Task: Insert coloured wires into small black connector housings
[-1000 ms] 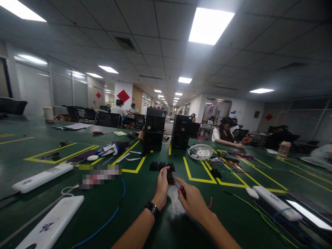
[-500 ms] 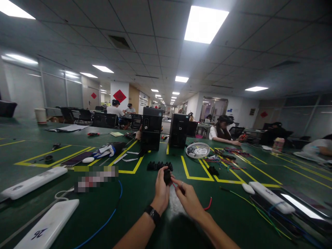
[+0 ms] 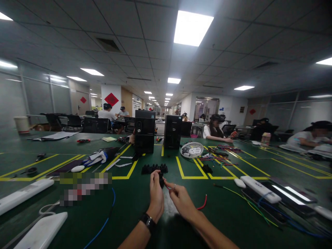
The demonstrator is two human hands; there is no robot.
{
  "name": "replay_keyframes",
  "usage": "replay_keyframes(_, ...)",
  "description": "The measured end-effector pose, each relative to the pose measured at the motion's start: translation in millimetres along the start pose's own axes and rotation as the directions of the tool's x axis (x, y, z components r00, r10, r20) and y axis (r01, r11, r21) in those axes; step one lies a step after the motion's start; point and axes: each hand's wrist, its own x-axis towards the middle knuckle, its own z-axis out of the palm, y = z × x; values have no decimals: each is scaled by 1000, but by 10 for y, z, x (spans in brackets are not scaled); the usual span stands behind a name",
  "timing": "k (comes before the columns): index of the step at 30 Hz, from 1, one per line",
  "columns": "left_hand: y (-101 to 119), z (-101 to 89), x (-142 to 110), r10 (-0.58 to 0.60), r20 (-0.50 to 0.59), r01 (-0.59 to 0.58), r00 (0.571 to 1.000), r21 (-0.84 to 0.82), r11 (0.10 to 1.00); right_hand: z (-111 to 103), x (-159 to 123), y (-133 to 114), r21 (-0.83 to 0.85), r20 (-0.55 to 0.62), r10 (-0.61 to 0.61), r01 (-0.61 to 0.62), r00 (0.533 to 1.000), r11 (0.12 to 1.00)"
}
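My left hand [image 3: 156, 195], with a dark watch on its wrist, is closed around a small black part [image 3: 161, 180]. What kind of part it is I cannot make out. My right hand [image 3: 183, 202] pinches a red wire [image 3: 203, 203] close against that part. The wire's loose end curves out to the right, beyond the hand. Whether its tip sits inside the part is hidden by the fingers. Just past my left fingertips lies a row of joined black pieces [image 3: 155, 168] on the green table. Another small black piece [image 3: 206, 168] rests to the right.
Two black boxes [image 3: 144, 133] [image 3: 173, 132] stand ahead. Right of them are a white round basket [image 3: 192, 150] and a pile of coloured wires [image 3: 223, 157]. A blue wire [image 3: 110, 214] and white power banks [image 3: 43, 231] lie left; a yellow-green wire [image 3: 246, 199] lies right. People sit farther back.
The view has turned slightly to the right, so the scene sits farther left. Both hands keep the same hold on the black part and the red wire.
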Motion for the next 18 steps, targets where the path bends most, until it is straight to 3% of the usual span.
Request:
replay_keyframes(4,-56,-27,71,-127,-35,120,991,-161,980,59,0,26,26,22,-26,25,999,999)
replay_keyframes(6,-94,-60,139,-168,-42,160,985,-151,975,60,5,61,13,25,23,-23,999,1000)
replay_keyframes(9,-114,-128,260,-150,-20,151,989,57,987,54,4,137,-36,36,134,-133,990,991)
replay_keyframes(13,-61,-210,377,-31,55,9,998,369,929,67,-25,185,-167,-4,161,-160,987,973)
replay_keyframes(16,-27,-239,402,-13,118,-33,993,385,922,79,-67,145,-284,-11,147,-144,989,948)
replay_keyframes(18,-26,-251,411,-28,150,-26,988,348,937,92,-98,108,-330,56,125,-100,991,939)
